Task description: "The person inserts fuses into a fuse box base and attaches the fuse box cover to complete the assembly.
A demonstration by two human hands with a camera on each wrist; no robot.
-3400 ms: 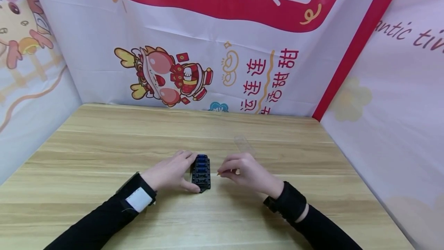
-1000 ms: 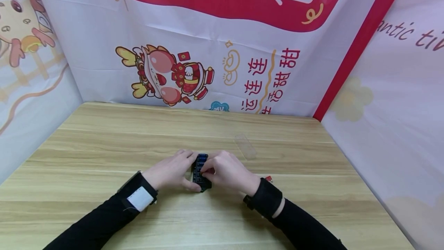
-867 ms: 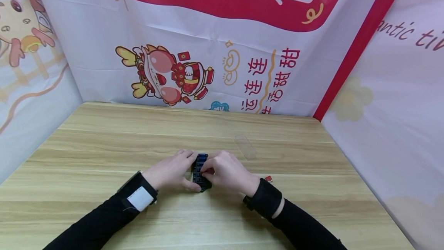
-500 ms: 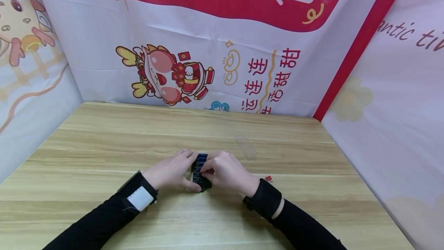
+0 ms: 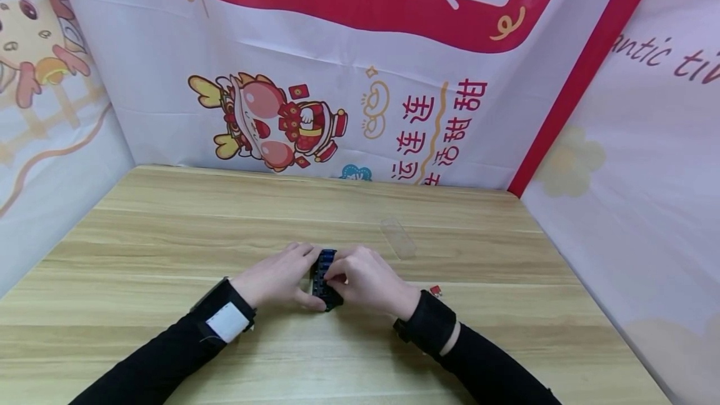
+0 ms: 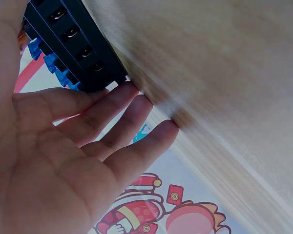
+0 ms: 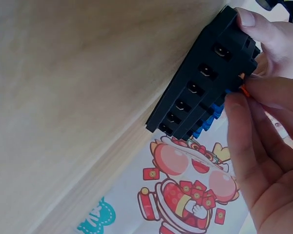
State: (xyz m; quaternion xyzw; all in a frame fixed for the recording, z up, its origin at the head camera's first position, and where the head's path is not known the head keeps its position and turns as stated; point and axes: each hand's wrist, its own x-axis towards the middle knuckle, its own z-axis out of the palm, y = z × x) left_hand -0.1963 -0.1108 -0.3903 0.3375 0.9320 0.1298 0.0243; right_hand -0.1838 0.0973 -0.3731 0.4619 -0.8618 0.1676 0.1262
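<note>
A black fuse block (image 5: 319, 294) lies on the table near the middle of the head view. Blue blade fuses (image 7: 208, 121) stand in a row along its top, and metal terminals show on its side in both wrist views. My left hand (image 5: 281, 277) grips the block from the left, thumb at the near end and fingers at the far end. Thumb and index finger of my right hand (image 5: 368, 283) pinch a small orange blade fuse (image 7: 244, 90) right at the top of the block, toward its near end. The fingertips hide most of this fuse.
A clear plastic cover (image 5: 397, 238) lies on the wooden table (image 5: 225, 205) behind my right hand. Small red pieces (image 5: 435, 291) lie beside the right wrist, partly hidden by it. A printed cloth (image 5: 315, 49) hangs along the table's back edge.
Since the oldest frame, my right hand has moved left with the small orange fuse, from beside the block onto it. Over the last second both hands have stayed nearly still.
</note>
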